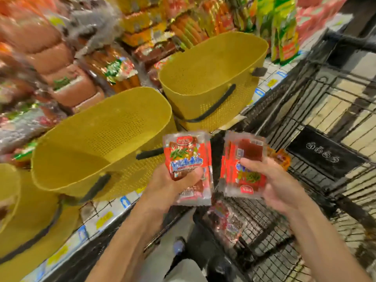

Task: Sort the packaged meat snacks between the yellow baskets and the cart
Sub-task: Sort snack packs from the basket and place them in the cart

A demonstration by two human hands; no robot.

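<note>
We held two small stacks of red packaged meat snacks just right of the nearest yellow basket (122,123). Our left hand (173,180) gripped the left stack (184,155), thumb curled across the printed front. Our right hand (270,186) pinched the right stack (244,157) a little farther right of that basket, over the black wire cart (305,110). A second yellow basket (213,64) stood beyond the first. More packets (225,220) lay in the cart, below and right of the basket. The packets looked light, flat and floppy, their film probably slick, so gripping across the middle seemed safest.
</note>
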